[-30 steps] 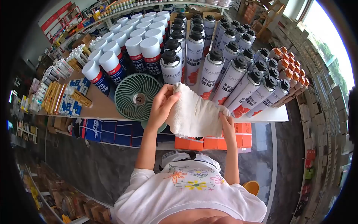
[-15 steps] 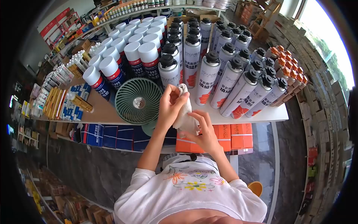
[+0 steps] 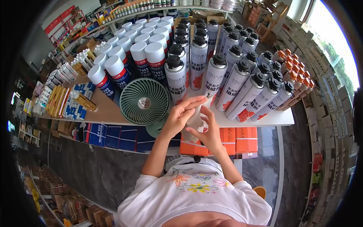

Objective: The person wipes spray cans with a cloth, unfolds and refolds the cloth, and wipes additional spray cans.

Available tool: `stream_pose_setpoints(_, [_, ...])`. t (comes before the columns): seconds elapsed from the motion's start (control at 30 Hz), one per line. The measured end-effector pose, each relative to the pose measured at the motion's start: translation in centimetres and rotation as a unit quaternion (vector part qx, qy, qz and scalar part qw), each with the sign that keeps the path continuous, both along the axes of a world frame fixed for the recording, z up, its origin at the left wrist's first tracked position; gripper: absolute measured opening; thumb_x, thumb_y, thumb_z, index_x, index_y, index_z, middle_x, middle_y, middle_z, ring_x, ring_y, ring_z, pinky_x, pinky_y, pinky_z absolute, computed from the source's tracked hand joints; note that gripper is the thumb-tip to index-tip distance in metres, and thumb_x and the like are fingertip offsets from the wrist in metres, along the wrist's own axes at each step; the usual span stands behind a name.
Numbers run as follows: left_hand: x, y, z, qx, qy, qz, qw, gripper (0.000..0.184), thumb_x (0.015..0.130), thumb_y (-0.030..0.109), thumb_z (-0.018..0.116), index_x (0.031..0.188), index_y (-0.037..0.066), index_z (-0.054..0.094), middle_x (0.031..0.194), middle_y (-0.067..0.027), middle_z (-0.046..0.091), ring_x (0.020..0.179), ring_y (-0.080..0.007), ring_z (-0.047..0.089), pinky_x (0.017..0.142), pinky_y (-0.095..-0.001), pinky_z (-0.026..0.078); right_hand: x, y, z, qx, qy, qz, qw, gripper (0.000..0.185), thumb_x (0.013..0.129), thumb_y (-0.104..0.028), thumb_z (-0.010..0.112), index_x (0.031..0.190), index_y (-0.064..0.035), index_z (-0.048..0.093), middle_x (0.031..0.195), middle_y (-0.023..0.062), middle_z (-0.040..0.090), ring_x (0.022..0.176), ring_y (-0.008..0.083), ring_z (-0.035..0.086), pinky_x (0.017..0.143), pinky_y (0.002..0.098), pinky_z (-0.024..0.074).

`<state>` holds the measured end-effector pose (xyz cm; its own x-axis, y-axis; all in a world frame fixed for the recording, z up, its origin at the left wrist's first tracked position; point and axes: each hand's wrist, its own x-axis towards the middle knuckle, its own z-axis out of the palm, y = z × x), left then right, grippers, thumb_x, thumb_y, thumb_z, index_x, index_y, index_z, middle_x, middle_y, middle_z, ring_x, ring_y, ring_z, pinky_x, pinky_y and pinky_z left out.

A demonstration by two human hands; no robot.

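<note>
A crumpled off-white cloth [image 3: 195, 123] hangs between my two hands in front of the table edge. My left hand [image 3: 182, 116] is closed on its upper part, the fingers bent over it and pointing to the right. Lower and to the right, my right hand [image 3: 209, 132] grips the cloth's side between curled fingers and thumb. Just left of my hands stands a round green fan [image 3: 144, 101]. Beyond them are upright grey-white cans with black caps, the nearest one [image 3: 176, 77] just past my left fingers.
Blue cans with white caps [image 3: 115, 66] stand in rows at the back left. Orange-capped cans [image 3: 293, 75] fill the table's right end. Gold tubes [image 3: 84, 101] lie at left. Under the tabletop are blue boxes [image 3: 113, 137] and orange boxes [image 3: 246, 140].
My left hand has turned and slid down a little, its fingers now lying across the cloth's top. My right hand has moved slightly right and closed more around the cloth. The view has shifted slightly.
</note>
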<state>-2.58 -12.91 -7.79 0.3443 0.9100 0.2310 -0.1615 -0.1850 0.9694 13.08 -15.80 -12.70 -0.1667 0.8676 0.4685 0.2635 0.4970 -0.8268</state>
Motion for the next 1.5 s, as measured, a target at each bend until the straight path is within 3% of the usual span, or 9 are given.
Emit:
stream_pose_setpoints(0.17, [-0.2, 0.4, -1.1, 0.009, -0.063, -0.029, 0.998, 0.053, 0.089, -0.004, 0.044, 0.142, -0.004, 0.041, 0.144, -0.0178, 0.051, 0.13, -0.0217, 0.051, 0.111, -0.0338, 0.038, 0.0, 0.5, -0.7, 0.019, 0.003, -0.04, 0.999, 0.082, 0.078, -0.013, 0.083, 0.141, 0.0008, 0.033, 0.137, 0.0208, 0.048, 0.117, 0.0339, 0.058, 0.093, 0.0416, 0.0515])
stream_pose_setpoints(0.33, [0.4, 0.4, -1.8, -0.025, -0.089, -0.015, 0.996, 0.061, 0.086, -0.007, 0.066, 0.141, -0.005, 0.042, 0.141, -0.0144, 0.045, 0.131, -0.0254, 0.048, 0.111, -0.0397, 0.042, 1.0, 1.1, -0.2, -0.044, 0.071, -0.03, 0.996, 0.065, 0.081, 0.001, 0.075, 0.138, 0.0002, 0.043, 0.128, 0.0175, 0.056, 0.112, 0.028, 0.06, 0.09, 0.036, 0.0513])
stream_pose_setpoints(0.57, [0.5, 0.8, -3.3, 0.055, 0.014, -0.006, 0.998, 0.055, 0.084, 0.004, 0.075, 0.135, 0.0, 0.055, 0.137, -0.0089, 0.046, 0.124, -0.0218, 0.053, 0.108, -0.0354, 0.049, 1.6, 1.9, -1.3, -0.089, 0.218, 0.0, 0.972, 0.04, 0.095, -0.005, 0.065, 0.132, 0.0031, 0.052, 0.112, 0.0052, 0.062, 0.1, 0.0079, 0.056, 0.083, 0.0238, 0.0478])
stream_pose_setpoints(0.7, [0.5, 1.1, -4.5, 0.131, 0.069, 0.036, 0.988, 0.052, 0.081, 0.004, 0.077, 0.13, 0.001, 0.059, 0.134, -0.0108, 0.048, 0.121, -0.0222, 0.056, 0.102, -0.0351, 0.053, 2.1, 2.1, -1.7, -0.121, 0.24, -0.005, 0.963, 0.036, 0.096, -0.008, 0.064, 0.129, 0.0028, 0.055, 0.107, 0.0034, 0.063, 0.096, 0.0067, 0.055, 0.079, 0.0206, 0.0463])
stream_pose_setpoints(0.87, [1.3, 0.3, -3.9, 0.114, 0.187, 0.185, 0.958, 0.023, 0.082, 0.004, 0.077, 0.098, -0.004, 0.063, 0.109, -0.0081, 0.063, 0.097, -0.0151, 0.065, 0.077, -0.0292, 0.055, 2.3, 2.6, -1.8, -0.159, 0.274, -0.01, 0.948, 0.032, 0.097, -0.011, 0.064, 0.126, 0.0009, 0.058, 0.101, -0.0006, 0.064, 0.088, 0.0032, 0.054, 0.075, 0.0196, 0.0435])
stream_pose_setpoints(1.13, [0.7, -0.2, -4.8, 0.079, 0.063, 0.168, 0.981, 0.016, 0.094, 0.01, 0.065, 0.095, 0.001, 0.051, 0.083, 0.0002, 0.056, 0.073, -0.0024, 0.05, 0.068, -0.0196, 0.043, 3.5, 3.0, -1.5, -0.177, 0.282, -0.021, 0.943, 0.029, 0.099, -0.015, 0.061, 0.124, -0.0003, 0.06, 0.1, -0.0009, 0.063, 0.088, 0.0037, 0.055, 0.077, 0.0202, 0.0437])
stream_pose_setpoints(1.33, [-2.3, 1.1, -4.3, 0.145, 0.091, 0.3, 0.938, 0.012, 0.093, 0.006, 0.064, 0.098, -0.001, 0.055, 0.088, -0.0056, 0.061, 0.073, -0.0089, 0.057, 0.067, -0.0255, 0.048, 6.7, 3.1, -0.9, -0.173, 0.29, -0.081, 0.938, 0.025, 0.099, -0.015, 0.059, 0.119, -0.0006, 0.061, 0.096, -0.0016, 0.062, 0.085, 0.0034, 0.053, 0.074, 0.0199, 0.0427])
stream_pose_setpoints(1.43, [-3.0, 2.0, -3.2, 0.358, 0.258, 0.429, 0.788, 0.011, 0.089, 0.004, 0.066, 0.095, 0.0, 0.057, 0.082, -0.007, 0.052, 0.061, -0.0186, 0.05, 0.057, -0.0328, 0.044, 8.2, 3.4, -0.8, -0.18, 0.308, -0.1, 0.929, 0.027, 0.099, -0.015, 0.059, 0.121, -0.0004, 0.06, 0.098, -0.0004, 0.063, 0.087, 0.0044, 0.055, 0.076, 0.0209, 0.0444])
stream_pose_setpoints(1.5, [-2.6, 1.9, -3.3, 0.289, 0.273, 0.416, 0.818, 0.011, 0.089, 0.004, 0.066, 0.095, 0.001, 0.058, 0.081, -0.0072, 0.052, 0.061, -0.0185, 0.051, 0.057, -0.0328, 0.044, 8.4, 3.2, -0.3, -0.159, 0.294, -0.1, 0.937, 0.028, 0.099, -0.015, 0.059, 0.122, 0.0004, 0.061, 0.099, 0.0009, 0.065, 0.089, 0.0055, 0.056, 0.079, 0.0216, 0.0456])
